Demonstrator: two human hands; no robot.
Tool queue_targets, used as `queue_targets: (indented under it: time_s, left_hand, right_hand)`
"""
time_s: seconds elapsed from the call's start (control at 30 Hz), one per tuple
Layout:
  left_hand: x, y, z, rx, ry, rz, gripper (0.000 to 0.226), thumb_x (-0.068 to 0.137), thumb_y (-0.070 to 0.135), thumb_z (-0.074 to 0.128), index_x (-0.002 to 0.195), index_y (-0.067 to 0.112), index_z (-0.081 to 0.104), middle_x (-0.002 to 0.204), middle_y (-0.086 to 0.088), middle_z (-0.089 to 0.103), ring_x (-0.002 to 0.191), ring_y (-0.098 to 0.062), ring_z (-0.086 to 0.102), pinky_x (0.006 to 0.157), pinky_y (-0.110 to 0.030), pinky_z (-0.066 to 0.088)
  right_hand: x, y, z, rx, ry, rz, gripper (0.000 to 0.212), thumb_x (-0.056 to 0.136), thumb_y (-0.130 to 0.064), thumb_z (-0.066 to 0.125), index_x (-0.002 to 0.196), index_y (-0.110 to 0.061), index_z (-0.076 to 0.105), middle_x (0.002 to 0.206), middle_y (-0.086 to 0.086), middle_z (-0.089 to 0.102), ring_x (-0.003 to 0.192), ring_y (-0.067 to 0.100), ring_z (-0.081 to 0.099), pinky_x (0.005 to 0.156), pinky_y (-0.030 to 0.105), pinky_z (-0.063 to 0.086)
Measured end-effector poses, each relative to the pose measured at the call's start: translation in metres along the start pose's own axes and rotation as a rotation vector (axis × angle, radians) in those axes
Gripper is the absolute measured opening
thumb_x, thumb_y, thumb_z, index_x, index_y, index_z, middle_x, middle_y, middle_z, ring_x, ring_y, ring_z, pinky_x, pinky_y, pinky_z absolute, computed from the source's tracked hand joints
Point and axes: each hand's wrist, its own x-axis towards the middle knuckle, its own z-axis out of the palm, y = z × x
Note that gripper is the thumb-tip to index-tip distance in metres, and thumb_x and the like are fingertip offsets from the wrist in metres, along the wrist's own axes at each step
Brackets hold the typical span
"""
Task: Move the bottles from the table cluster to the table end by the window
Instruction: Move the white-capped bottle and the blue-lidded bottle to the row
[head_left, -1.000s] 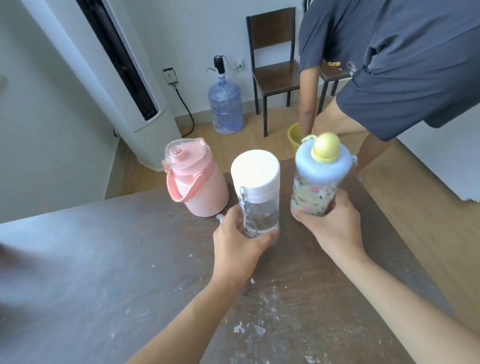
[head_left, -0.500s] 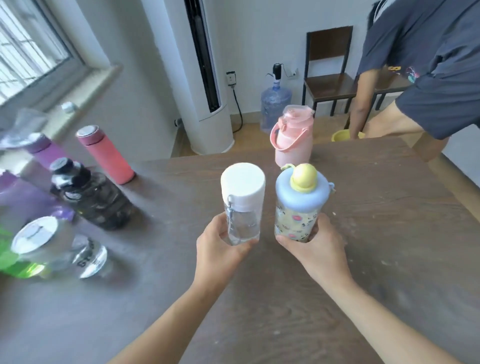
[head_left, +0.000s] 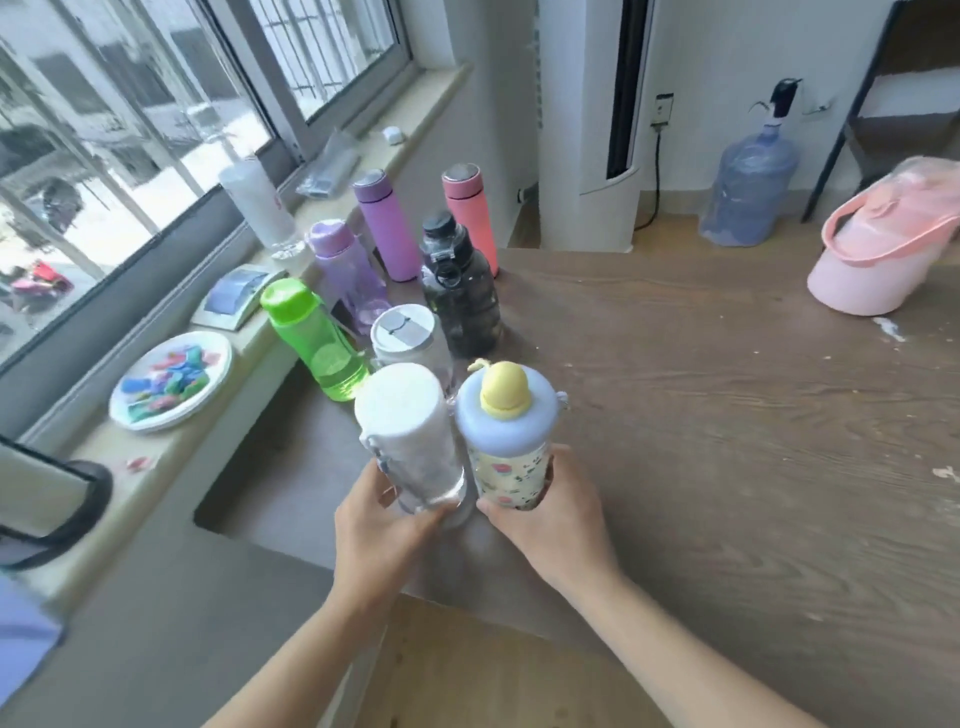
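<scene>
The left hand (head_left: 382, 525) is wrapped around the bottom of a clear bottle (head_left: 415, 447) with a white cap. The right hand (head_left: 550, 512) is wrapped around the bottom of a bottle with little pictures (head_left: 511, 441), a blue lid and a yellow knob on top. Both bottles stand straight up, side by side and almost touching, over the table (head_left: 727, 441) near its window end. I cannot tell if they rest on the table.

Just past them stands a group of bottles by the window (head_left: 156, 104): a green bottle (head_left: 311, 340), a clear cup with a grey lid (head_left: 408, 338), a dark bottle (head_left: 460, 291), a light purple bottle (head_left: 345, 270), a purple flask (head_left: 387, 226) and a pink flask (head_left: 470, 218). They all stand up. The green one has a bit of green see-through stuff low down.

A big pink jug (head_left: 883, 244) stands far off at the right of the table.

On the windowsill, a white plate (head_left: 171, 382) holds small colourful bits. No words can be read on any bottle.
</scene>
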Motion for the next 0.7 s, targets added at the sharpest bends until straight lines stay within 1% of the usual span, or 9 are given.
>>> queue_targets:
  time_s: [0.1,0.17,0.23,0.27,0.33,0.4,0.53,0.6,0.7]
  left_hand:
    - [0.014,-0.023,-0.037,-0.014,0.084,-0.035,0.048,0.069,0.022,0.099,0.103,0.042,0.071,0.097,0.032,0.078,0.091,0.008,0.073,0.075,-0.02,0.054]
    - [0.026,-0.035,-0.059,-0.023,0.131,-0.061,0.047,0.07,0.02,0.099,0.103,0.041,0.072,0.096,0.032,0.078,0.091,0.007,0.073,0.078,-0.024,0.056]
    - [0.038,-0.045,-0.076,-0.044,0.179,-0.078,0.047,0.069,0.019,0.099,0.104,0.035,0.074,0.096,0.029,0.079,0.09,0.007,0.074,0.081,-0.026,0.058]
    - [0.044,-0.05,-0.084,-0.045,0.2,-0.08,0.047,0.068,0.019,0.1,0.105,0.032,0.075,0.095,0.026,0.08,0.088,0.009,0.073,0.081,-0.026,0.058]
    - [0.058,-0.059,-0.097,-0.038,0.233,-0.093,0.047,0.066,0.02,0.1,0.105,0.028,0.075,0.095,0.018,0.081,0.089,0.007,0.073,0.085,-0.03,0.06]
    - [0.073,-0.069,-0.106,-0.045,0.252,-0.122,0.045,0.065,0.02,0.099,0.103,0.027,0.075,0.097,0.013,0.082,0.094,-0.003,0.076,0.09,-0.037,0.061]
    - [0.092,-0.082,-0.113,-0.067,0.275,-0.19,0.044,0.062,0.022,0.098,0.099,0.028,0.075,0.098,0.009,0.083,0.097,-0.014,0.078,0.096,-0.05,0.061]
    - [0.096,-0.087,-0.114,-0.062,0.27,-0.208,0.044,0.062,0.021,0.098,0.099,0.026,0.075,0.098,0.009,0.083,0.097,-0.015,0.078,0.096,-0.05,0.061]
    - [0.099,-0.088,-0.114,-0.068,0.258,-0.217,0.045,0.062,0.021,0.098,0.101,0.027,0.075,0.098,0.011,0.083,0.098,-0.012,0.078,0.096,-0.045,0.061]
  right_hand:
    - [0.0,-0.012,0.044,-0.007,-0.021,-0.009,0.051,0.059,-0.044,0.088,0.097,-0.028,0.058,0.093,-0.011,0.069,0.085,0.005,0.069,0.069,0.034,0.059]
    - [0.001,-0.019,0.067,-0.014,-0.025,-0.019,0.053,0.06,-0.044,0.087,0.099,-0.025,0.058,0.095,-0.01,0.067,0.086,0.009,0.069,0.066,0.028,0.056]
    - [0.003,-0.026,0.087,-0.033,-0.03,-0.036,0.05,0.06,-0.043,0.087,0.096,-0.024,0.059,0.094,-0.009,0.066,0.086,0.01,0.068,0.061,0.021,0.052]
    - [0.005,-0.029,0.096,-0.041,-0.03,-0.046,0.049,0.059,-0.043,0.086,0.096,-0.023,0.06,0.094,-0.009,0.066,0.088,0.011,0.068,0.062,0.021,0.052]
    - [0.008,-0.036,0.111,-0.061,-0.033,-0.066,0.052,0.059,-0.042,0.086,0.099,-0.021,0.061,0.1,-0.006,0.066,0.096,0.015,0.066,0.072,0.028,0.054]
    - [0.01,-0.042,0.125,-0.083,-0.036,-0.078,0.058,0.058,-0.043,0.085,0.104,-0.018,0.06,0.104,-0.002,0.066,0.103,0.02,0.064,0.078,0.033,0.054]
    - [0.016,-0.05,0.148,-0.135,-0.039,-0.102,0.06,0.057,-0.051,0.081,0.102,-0.017,0.062,0.102,-0.002,0.069,0.105,0.023,0.067,0.079,0.035,0.056]
    - [0.017,-0.051,0.154,-0.151,-0.039,-0.109,0.059,0.058,-0.051,0.08,0.102,-0.017,0.061,0.102,-0.002,0.068,0.106,0.024,0.066,0.08,0.036,0.056]
    - [0.016,-0.049,0.157,-0.172,-0.041,-0.117,0.059,0.061,-0.046,0.082,0.106,-0.015,0.058,0.107,0.0,0.066,0.111,0.025,0.062,0.087,0.038,0.055]
